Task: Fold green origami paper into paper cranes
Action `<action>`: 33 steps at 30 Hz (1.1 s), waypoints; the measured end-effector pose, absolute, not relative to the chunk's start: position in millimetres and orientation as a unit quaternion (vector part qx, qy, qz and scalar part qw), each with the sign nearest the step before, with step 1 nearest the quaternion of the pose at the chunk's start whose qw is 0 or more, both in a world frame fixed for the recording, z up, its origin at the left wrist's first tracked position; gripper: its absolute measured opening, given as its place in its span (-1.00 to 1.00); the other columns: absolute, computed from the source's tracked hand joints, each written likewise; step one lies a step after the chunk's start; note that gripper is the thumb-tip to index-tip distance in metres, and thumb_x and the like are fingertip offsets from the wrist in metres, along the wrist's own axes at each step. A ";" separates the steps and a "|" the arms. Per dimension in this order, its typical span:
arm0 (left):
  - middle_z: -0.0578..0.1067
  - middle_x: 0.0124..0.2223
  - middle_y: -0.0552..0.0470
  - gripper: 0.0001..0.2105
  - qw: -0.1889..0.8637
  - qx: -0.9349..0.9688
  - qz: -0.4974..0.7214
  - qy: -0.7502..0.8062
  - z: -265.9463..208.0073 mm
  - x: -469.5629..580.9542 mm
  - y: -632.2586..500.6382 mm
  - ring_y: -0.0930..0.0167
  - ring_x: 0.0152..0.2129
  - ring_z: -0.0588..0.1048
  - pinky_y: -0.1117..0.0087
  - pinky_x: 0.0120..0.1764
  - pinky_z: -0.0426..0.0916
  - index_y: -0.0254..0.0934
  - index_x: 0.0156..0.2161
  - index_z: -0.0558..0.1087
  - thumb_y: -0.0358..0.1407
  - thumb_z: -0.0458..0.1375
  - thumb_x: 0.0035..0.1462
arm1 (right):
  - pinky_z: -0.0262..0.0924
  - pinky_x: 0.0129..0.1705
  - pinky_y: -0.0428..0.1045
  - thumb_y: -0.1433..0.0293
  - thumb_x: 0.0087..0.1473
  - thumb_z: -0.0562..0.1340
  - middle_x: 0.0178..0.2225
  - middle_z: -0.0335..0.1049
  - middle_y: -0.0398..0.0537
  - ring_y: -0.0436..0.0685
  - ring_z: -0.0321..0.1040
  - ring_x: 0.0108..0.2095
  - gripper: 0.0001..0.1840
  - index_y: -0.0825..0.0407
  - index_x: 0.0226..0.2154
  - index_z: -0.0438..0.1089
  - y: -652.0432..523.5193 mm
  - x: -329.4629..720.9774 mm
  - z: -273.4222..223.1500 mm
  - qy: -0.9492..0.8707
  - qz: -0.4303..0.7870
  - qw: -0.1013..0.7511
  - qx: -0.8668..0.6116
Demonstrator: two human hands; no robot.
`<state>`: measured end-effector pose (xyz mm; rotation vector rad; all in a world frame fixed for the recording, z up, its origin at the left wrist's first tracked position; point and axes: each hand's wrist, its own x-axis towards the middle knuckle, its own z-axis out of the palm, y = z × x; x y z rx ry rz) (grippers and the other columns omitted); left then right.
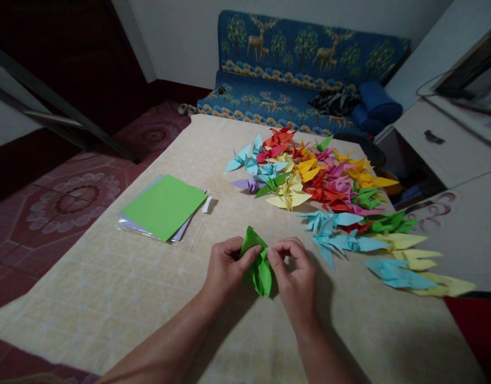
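While both hands met at the lower middle of the frame, a piece of green folded paper stood between them, just above the tablecloth. It was bright green and narrow, with a pointed tip at the top, layered flaps running down its length and a split lower end where the creases opened into slim points. The left hand was clamped on its left side, thumb pressed flat across the front; the right hand pinched its upper right edge between thumb and fingers (the exact grip of the fingertips behind the paper was hidden).

The cloth looked pale cream, with a faint pattern of thin, crossing lines. At centre left lay flat sheets of paper, smooth and matte, a green one on top with lilac edges and shiny clear plastic showing beneath. From the upper middle to the right spread a crowd of paper birds, sharp-winged and crisply creased, in red, orange, pink, yellow, green, lilac and light blue. Across the top of the frame, a blue sofa cover bore printed deer and rounded trees.
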<state>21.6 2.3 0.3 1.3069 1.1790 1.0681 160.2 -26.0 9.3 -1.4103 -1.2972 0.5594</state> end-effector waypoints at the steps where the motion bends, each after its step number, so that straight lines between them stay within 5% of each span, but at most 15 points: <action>1: 0.42 -0.53 0.04 -0.77 0.516 0.528 0.456 0.498 0.0 21.7 2.2 0.47 -0.56 0.33 0.46 -0.49 0.21 -0.37 -0.50 0.52 -0.22 0.27 0.05 | 0.21 -0.30 -0.04 0.35 0.08 0.24 -0.40 0.30 -0.12 0.08 0.29 -0.35 -0.89 0.01 -0.43 0.33 -26.3 158.5 8.9 -0.554 0.233 0.538 -0.591; 13: 0.55 -0.47 0.01 -0.87 0.559 0.426 0.501 0.505 4.7 25.9 0.7 0.46 -0.54 0.43 0.48 -0.45 0.31 -0.36 -0.42 0.58 -0.29 0.32 -0.03 | 0.21 -0.04 0.10 0.38 0.04 0.26 -0.14 0.32 0.01 0.19 0.29 -0.06 -0.94 0.00 -0.37 0.37 -27.4 150.1 0.4 -0.565 0.217 0.507 -0.614; 25: 0.56 -0.51 -0.01 -0.85 0.590 0.384 0.488 0.516 3.1 28.7 0.4 0.49 -0.59 0.42 0.49 -0.48 0.29 -0.38 -0.48 0.58 -0.30 0.38 -0.13 | 0.19 -0.02 0.11 0.37 0.15 0.17 -0.09 0.33 0.02 0.19 0.30 -0.02 -0.86 0.00 -0.42 0.38 -30.0 149.5 1.6 -0.577 0.214 0.500 -0.609; 33: 0.58 -0.47 -0.01 -0.83 0.573 0.318 0.532 0.536 4.5 27.6 3.4 0.49 -0.57 0.44 0.50 -0.47 0.33 -0.37 -0.45 0.60 -0.30 0.41 -0.17 | 0.20 -0.01 0.13 0.38 0.01 0.27 -0.09 0.34 0.03 0.24 0.29 -0.02 -0.88 -0.02 -0.35 0.31 -32.5 145.4 2.1 -0.612 0.161 0.459 -0.624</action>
